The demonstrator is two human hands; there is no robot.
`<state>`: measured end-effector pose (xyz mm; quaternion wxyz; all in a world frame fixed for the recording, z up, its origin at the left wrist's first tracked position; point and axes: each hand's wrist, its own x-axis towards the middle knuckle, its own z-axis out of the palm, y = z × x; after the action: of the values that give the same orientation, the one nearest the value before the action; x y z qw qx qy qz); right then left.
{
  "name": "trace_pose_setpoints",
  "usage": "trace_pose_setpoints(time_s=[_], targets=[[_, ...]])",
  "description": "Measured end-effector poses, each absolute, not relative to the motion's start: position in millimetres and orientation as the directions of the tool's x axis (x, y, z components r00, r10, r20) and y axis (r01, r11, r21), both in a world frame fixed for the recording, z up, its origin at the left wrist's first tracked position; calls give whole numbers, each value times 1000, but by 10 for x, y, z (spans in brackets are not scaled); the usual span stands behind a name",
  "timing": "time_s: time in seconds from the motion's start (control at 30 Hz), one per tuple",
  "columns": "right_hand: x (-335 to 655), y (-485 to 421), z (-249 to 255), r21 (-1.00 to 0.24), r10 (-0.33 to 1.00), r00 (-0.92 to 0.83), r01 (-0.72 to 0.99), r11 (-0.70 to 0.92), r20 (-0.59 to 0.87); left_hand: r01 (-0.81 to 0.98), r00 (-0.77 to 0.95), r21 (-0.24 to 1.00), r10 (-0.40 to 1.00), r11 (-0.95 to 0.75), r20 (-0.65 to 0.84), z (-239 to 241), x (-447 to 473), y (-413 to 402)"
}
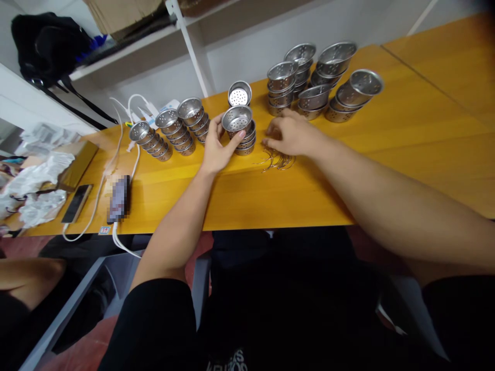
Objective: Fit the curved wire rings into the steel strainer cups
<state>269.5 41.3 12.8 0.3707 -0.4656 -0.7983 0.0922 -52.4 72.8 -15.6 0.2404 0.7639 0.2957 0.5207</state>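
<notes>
My left hand (218,149) is closed around the top perforated metal cup (237,119) of a stack in the middle of the table, thumb on its near side and fingers on its left. The lower cups (246,147) of that stack show beneath it. My right hand (291,133) hovers just right of the stack, its fingers curved and apart with nothing visible between them. Below this hand lies a small pile of thin curved metal wires (279,161). Behind the held cup stands another metal cup (240,95), its perforated bottom bright.
Several stacks of perforated cups stand left (178,133) and back right (334,64). Two phones with white cables, one dark (77,203) and one blurred out (119,200), lie left. Plastic bags (42,175) crowd the far left. A person's bare limb (31,278) shows lower left.
</notes>
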Motion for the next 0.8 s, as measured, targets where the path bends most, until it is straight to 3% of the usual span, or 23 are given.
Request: trace_pose_setpoints(time_s=[0.13, 0.27, 0.8], targets=[[2576, 241, 314, -543, 745, -270, 543, 641, 610, 207, 318, 670, 697, -713, 643, -205, -533, 741], [2436, -10, 568, -573, 698, -355, 401, 715, 622, 203, 338, 684, 706, -701, 622, -210, -541, 744], [2288, -85, 540, -569, 684, -366, 381, 729, 632, 188, 335, 714, 727, -675, 599, -102, -505, 668]])
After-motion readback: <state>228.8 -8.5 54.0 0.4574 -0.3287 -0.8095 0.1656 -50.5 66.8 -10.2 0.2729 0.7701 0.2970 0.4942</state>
